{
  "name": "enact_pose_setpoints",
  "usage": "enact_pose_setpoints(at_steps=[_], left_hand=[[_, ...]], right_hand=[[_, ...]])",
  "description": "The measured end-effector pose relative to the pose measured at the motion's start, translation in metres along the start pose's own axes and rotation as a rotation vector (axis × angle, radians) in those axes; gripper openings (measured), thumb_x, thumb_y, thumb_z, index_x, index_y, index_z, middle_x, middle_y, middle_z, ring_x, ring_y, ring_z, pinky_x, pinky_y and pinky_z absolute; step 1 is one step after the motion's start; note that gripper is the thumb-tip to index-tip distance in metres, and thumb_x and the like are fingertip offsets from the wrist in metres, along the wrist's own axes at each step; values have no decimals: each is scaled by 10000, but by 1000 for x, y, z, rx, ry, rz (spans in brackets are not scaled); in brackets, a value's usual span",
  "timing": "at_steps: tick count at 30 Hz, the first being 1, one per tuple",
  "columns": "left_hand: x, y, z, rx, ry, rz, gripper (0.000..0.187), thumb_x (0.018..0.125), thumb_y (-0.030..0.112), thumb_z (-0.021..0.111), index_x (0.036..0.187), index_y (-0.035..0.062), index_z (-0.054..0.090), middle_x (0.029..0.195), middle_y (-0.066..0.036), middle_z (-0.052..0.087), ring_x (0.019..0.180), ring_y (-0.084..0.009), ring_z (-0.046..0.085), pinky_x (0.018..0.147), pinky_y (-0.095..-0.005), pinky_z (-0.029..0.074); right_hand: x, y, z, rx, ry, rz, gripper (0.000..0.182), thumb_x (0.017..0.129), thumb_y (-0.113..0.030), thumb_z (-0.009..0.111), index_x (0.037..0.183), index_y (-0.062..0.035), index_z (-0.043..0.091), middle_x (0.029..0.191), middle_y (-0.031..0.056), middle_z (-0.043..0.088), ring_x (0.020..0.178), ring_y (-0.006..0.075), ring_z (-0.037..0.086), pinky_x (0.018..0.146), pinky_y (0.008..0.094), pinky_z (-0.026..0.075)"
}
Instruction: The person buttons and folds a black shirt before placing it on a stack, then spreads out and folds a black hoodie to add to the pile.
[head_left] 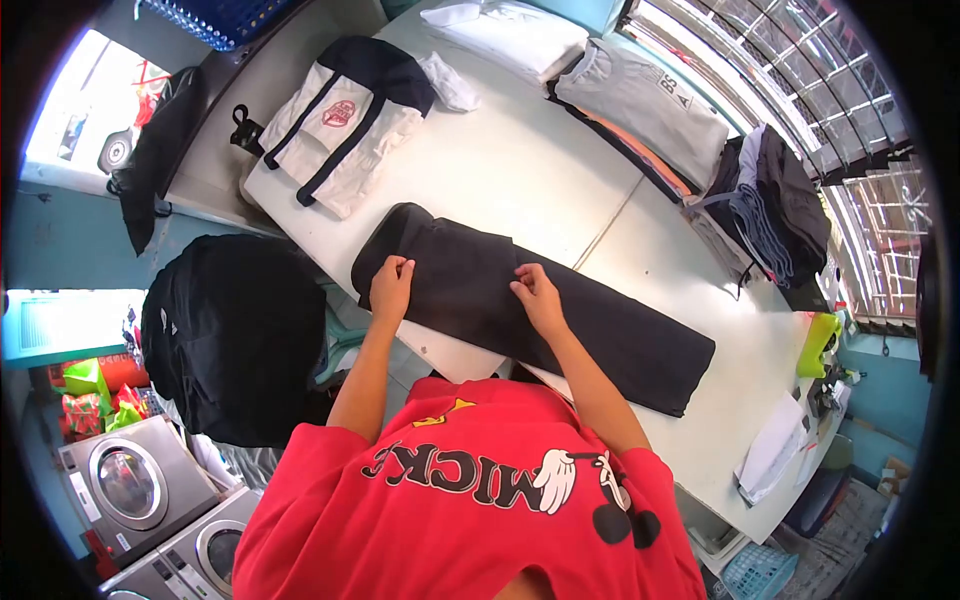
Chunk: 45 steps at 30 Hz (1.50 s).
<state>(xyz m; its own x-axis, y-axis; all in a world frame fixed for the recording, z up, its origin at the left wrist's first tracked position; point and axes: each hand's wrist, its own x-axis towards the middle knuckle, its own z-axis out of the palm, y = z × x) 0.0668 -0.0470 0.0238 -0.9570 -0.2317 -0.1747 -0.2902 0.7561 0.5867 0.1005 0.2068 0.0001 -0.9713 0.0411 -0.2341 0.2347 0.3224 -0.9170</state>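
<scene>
A long black folded garment (610,330) lies across the near side of the white table (520,150). At its left part, my left hand (391,288) pinches the cloth with thumb and fingers together. My right hand (538,297) is near the middle of the garment, its fingertips closed on the black fabric by a fold line. Beyond my left hand rests a cream bag (340,120) with black straps and a red print.
Along the far edge lie white folded cloth (505,38), a grey shirt stack (650,105) and dark folded clothes (775,205). A large black covered bundle (235,335) stands left of the table. Washing machines (140,480) are at lower left; a blue basket (758,572) sits lower right.
</scene>
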Motion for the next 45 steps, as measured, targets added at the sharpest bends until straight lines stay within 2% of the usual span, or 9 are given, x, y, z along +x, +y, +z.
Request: enact_pose_setpoints(at_steps=[7,12,14,22,29,38,39,40,45], left_hand=[[4,5,-3,-123,164,301,151,848,170,504,873,21,502,746,-163,567,687,-333,558,609,-373,431],[2,4,2,15,57,274,148,832,163,521,912,40,500,796,-124,552,723,-283,553,642,-347,432],[6,10,4,-2,288,350,166,806,159,551,924,57,494,833,-100,531,744,-250,543,652,-348,436],[56,39,14,248,249,170,330,832,369,490,947,60,502,812,-134,601,771,-305,565,674,-401,415],[91,33,23,-46,218,95,265,801,261,537,1016,120,471,809,-150,606,764,-354,563,673,-434,423],[113,27,19,183,126,3,477,768,243,559,1165,41,387,910,-188,593,883,-364,547,780,-408,422],[105,35,13,230,95,-13,496,758,258,569,1158,17,399,1005,-222,551,992,-356,506,842,-391,394],[118,-11,31,364,315,395,484,753,250,576,1130,-13,425,1074,-227,504,1051,-330,460,881,-382,362],[24,34,17,176,187,423,286,801,209,551,1008,15,514,915,-126,537,855,-273,524,754,-363,418]], right_hand=[[-35,-16,-1,23,56,-289,348,724,65,508,1051,-47,540,1034,98,530,837,207,541,748,269,428],[-58,10,-1,107,38,-58,402,710,65,524,1092,-58,516,1164,104,451,941,226,526,758,284,450],[-58,6,-20,-86,176,-132,384,709,54,532,1073,-66,528,1178,102,445,1028,235,479,772,290,450],[-109,68,-139,-753,805,94,307,773,-75,532,1079,-70,533,1255,115,405,1146,279,384,927,376,327],[-139,131,-182,-1102,654,410,465,892,-372,359,1309,-173,310,1411,76,166,1294,253,171,985,476,203],[-153,128,-204,-768,807,160,463,815,-169,512,1240,-39,382,1313,156,339,1223,299,297,995,375,235],[-161,133,-209,-706,909,249,471,784,-141,538,1219,-23,398,1269,171,378,1188,309,331,985,374,252],[-175,139,-216,-650,1028,346,480,754,-113,564,1197,-8,413,1224,185,418,1153,320,364,975,373,268],[-208,150,-228,-534,958,738,484,729,-284,630,1135,-70,477,1088,149,487,1009,305,465,854,398,385]])
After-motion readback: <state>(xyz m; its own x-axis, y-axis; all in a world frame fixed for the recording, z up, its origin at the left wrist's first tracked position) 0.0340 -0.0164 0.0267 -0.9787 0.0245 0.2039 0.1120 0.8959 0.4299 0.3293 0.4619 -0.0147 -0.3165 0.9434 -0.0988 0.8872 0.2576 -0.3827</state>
